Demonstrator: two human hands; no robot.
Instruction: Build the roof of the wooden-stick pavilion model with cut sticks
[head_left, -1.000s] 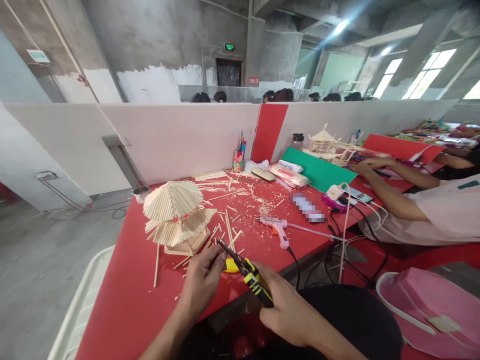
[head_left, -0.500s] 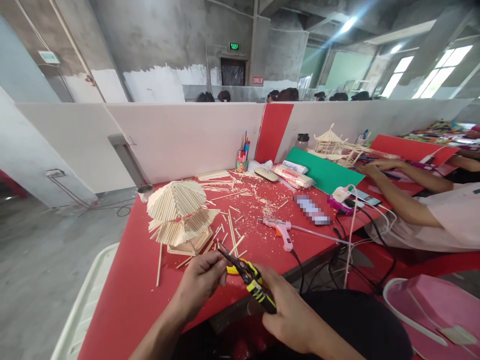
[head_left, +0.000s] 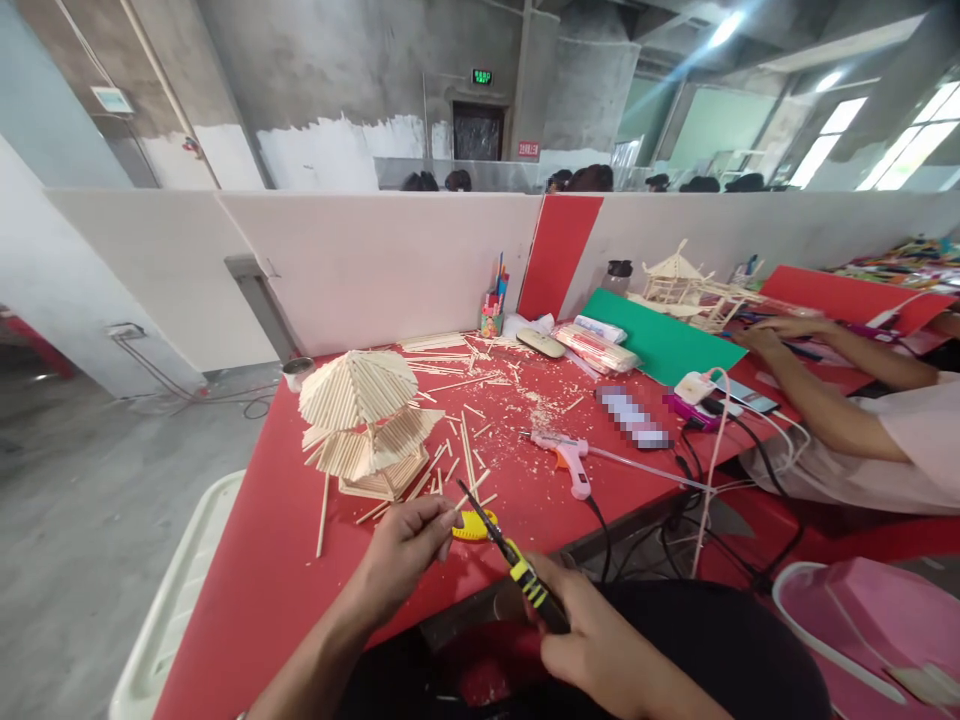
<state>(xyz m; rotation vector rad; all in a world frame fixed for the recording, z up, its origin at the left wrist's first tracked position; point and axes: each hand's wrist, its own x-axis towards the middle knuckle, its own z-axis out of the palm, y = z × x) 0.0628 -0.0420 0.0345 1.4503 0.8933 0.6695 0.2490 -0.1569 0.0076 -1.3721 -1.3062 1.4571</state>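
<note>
My left hand (head_left: 412, 540) is closed in a pinch near the table's front edge. Whatever its fingertips hold is too small or hidden to make out. In my right hand (head_left: 592, 625) are long-nose pliers (head_left: 529, 580) with black and yellow-green handles, their dark jaws pointing up and left, close to my left fingertips. A pale wooden stick (head_left: 476, 487) shows by the jaw tips. Behind the jaws lies a yellow plastic object (head_left: 472, 526), partly covered. Beyond my left hand stands a small pavilion (head_left: 364, 425) built of wooden sticks, with two roof tiers.
Loose sticks and chips (head_left: 469, 440) litter the red table (head_left: 247, 580). A pink glue gun (head_left: 566, 460) with a cord lies to the right. Farther back are stick packs (head_left: 596, 348), a green board (head_left: 660, 340) and a pen cup (head_left: 492, 318). A co-worker's arms (head_left: 840, 380) rest at right.
My right hand and the pliers have moved slightly right and down, the jaws drawing away from my left fingertips. My left hand stays pinched. The view has shifted a little.
</note>
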